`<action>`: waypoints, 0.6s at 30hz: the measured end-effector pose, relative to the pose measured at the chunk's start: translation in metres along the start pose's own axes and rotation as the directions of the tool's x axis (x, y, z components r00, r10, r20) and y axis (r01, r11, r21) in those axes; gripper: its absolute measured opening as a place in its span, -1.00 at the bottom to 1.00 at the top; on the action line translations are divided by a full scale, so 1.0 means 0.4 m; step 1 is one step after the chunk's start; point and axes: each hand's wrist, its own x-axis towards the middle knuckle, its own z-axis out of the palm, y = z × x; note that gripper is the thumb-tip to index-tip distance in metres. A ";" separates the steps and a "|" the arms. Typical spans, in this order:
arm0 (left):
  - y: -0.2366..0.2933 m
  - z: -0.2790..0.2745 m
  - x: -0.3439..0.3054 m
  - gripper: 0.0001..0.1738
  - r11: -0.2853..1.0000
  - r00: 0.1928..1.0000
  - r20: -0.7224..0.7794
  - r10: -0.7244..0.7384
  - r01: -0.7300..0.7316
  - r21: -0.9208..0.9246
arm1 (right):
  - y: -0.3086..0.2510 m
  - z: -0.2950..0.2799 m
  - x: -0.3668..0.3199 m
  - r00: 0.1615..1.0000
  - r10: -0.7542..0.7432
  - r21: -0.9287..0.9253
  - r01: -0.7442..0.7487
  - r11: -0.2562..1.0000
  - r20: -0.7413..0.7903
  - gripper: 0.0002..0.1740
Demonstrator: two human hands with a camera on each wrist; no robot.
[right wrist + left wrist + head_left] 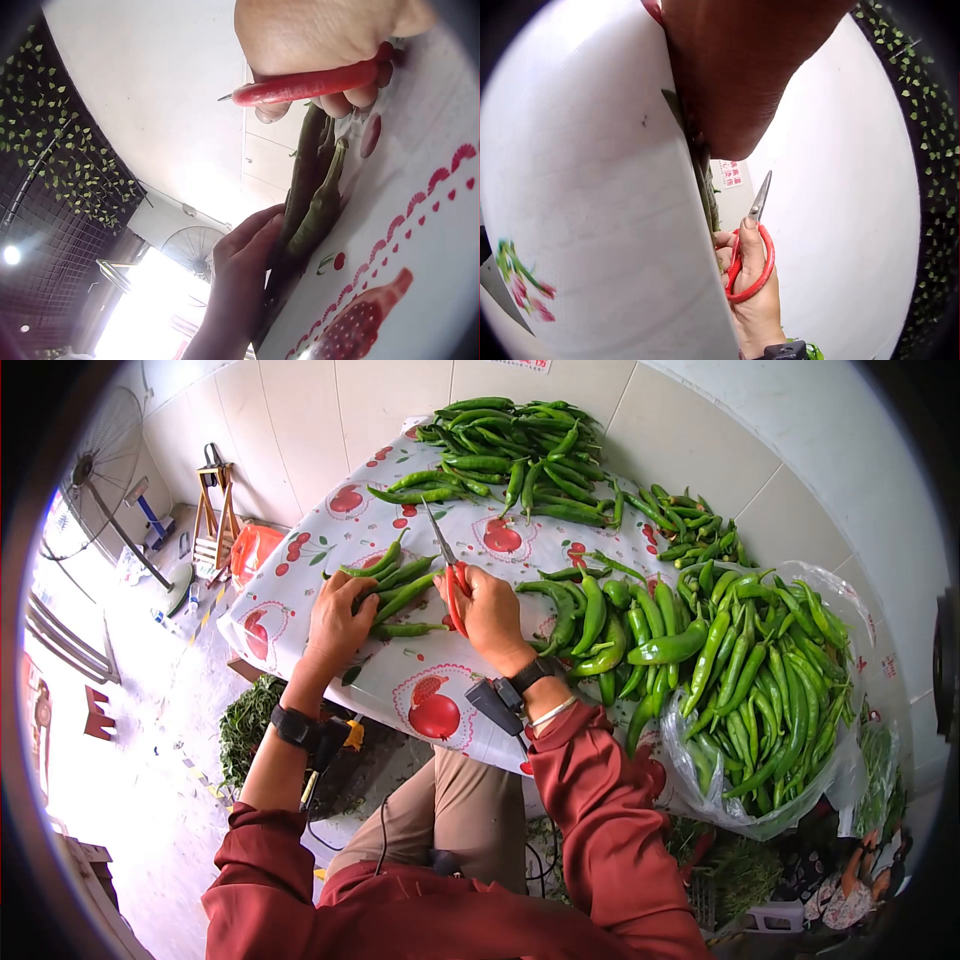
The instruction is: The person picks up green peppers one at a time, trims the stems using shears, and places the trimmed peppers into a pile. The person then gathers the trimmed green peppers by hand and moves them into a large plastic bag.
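On the patterned tablecloth, my left hand [340, 622] grips a few long green peppers [405, 592] by their left ends. The right wrist view shows these peppers [315, 217] lying side by side, the left hand's thumb along them. My right hand [487, 622] holds red-handled scissors [459, 598], blades pointing away toward the back of the table. Its fingertips are right at the peppers' right ends. In the left wrist view the scissors' blades [761, 196] look closed together. One more pepper [410, 630] lies just in front of the gripped ones.
A large pile of green peppers [520, 455] lies at the back, a smaller pile [690, 530] right of it. More peppers fill a clear plastic bag [850, 760] at the right. Leafy greens [250, 730] stand below the table's left edge; a fan [88, 465] is far left.
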 end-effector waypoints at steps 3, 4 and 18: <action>-0.003 -0.001 0.000 -0.79 0.998 1.000 -0.009 -0.020 0.020 -0.056 | -0.001 -0.001 0.000 1.000 -0.016 -0.018 0.016 1.000 -0.001 -0.54; -0.005 0.001 -0.001 -0.79 0.998 1.000 -0.009 -0.021 0.020 -0.057 | -0.002 -0.001 0.000 1.000 -0.016 -0.032 0.016 0.999 -0.003 -0.54; -0.018 -0.073 0.029 -0.82 0.971 0.949 -0.310 -0.051 -0.025 -0.236 | -0.013 0.000 -0.007 0.986 -0.126 -0.201 0.102 0.974 -0.112 -0.62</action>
